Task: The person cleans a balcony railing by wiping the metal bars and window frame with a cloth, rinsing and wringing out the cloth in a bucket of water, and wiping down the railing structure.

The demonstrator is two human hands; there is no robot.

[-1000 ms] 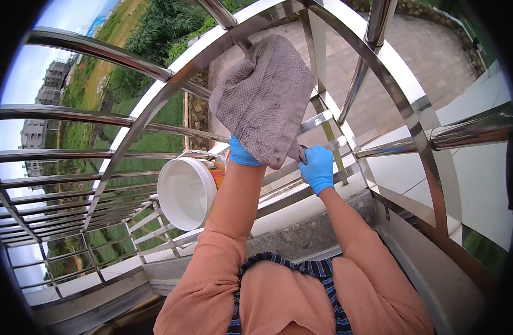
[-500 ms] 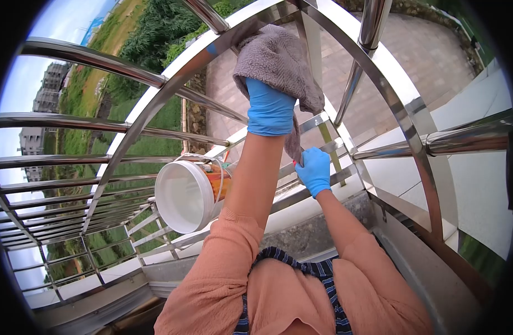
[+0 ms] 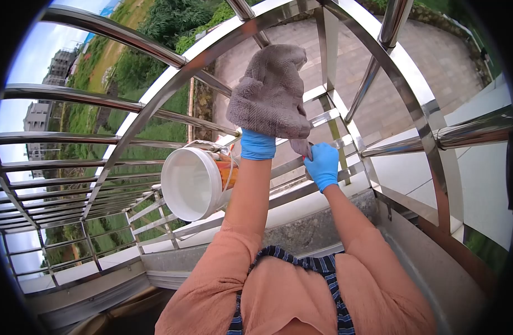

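Observation:
A grey towel (image 3: pixel 272 92) is draped over my left hand (image 3: pixel 257 145), which wears a blue glove and is raised against the steel railing bars (image 3: pixel 172 92). Only the glove's wrist shows below the cloth. My right hand (image 3: pixel 322 164), also in a blue glove, pinches the towel's lower corner just beside a low railing bar. Both my sleeves are orange-pink.
A white bucket (image 3: pixel 192 183) with an orange side sits on the ledge (image 3: pixel 301 215) left of my left arm. Curved steel rails (image 3: pixel 418 111) arch overhead and to the right. Beyond the bars lie paving, grass and distant buildings far below.
My left hand went up the curved rail with the towel, then came back down to the middle bars. The right hand kept its hold on the towel's corner.

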